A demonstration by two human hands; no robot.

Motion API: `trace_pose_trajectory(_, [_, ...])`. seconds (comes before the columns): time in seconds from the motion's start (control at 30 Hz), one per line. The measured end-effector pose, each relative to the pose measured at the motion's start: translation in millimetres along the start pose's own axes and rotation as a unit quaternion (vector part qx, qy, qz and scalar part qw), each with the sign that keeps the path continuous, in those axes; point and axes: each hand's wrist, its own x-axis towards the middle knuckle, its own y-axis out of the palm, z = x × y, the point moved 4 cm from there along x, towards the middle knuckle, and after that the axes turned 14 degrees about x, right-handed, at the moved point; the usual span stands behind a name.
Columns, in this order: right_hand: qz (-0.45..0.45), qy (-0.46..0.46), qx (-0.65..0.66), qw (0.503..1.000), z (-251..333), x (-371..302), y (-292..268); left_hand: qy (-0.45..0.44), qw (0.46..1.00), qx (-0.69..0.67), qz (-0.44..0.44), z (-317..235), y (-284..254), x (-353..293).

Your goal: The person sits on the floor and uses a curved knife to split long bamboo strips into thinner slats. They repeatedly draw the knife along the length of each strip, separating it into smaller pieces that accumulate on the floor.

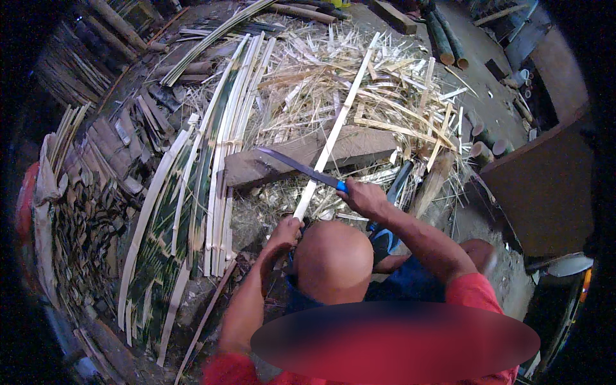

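Observation:
My left hand [285, 232] is closed round the near end of a long pale bamboo strip [344, 110]. The strip slants away from me to the upper right, passing over a thick wooden block [372, 145] that lies crosswise. In my right hand [366, 199] is the blue handle of a knife [290, 162]. Its long dark blade points to the upper left and crosses the strip a short way beyond my left hand. Whether the edge is cutting into the strip cannot be made out. My bare knee sits just below the strip's near end.
A heap of shavings and split pieces [301, 83] spreads behind the block. Long bamboo strips [224, 147] and green-skinned ones [167, 256] lie at the left, beside stacked dark wood pieces [90, 218]. Cut bamboo poles [443, 38] and a brown board [545, 186] stand at the right.

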Motion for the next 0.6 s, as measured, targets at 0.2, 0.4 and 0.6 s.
trace_pose_trajectory(0.2, [0.083,-0.031,-0.051,0.995,9,13,10,0.100,0.986,0.004,-0.135,-25,-14,-14])
trace_pose_trajectory(0.4, [0.094,-0.104,-0.079,0.987,12,30,-4,-0.050,0.996,-0.074,0.001,-19,-9,-33])
trace_pose_trajectory(0.6, [0.127,-0.062,-0.018,0.990,12,37,-1,-0.032,0.997,-0.075,0.000,3,-17,-35])
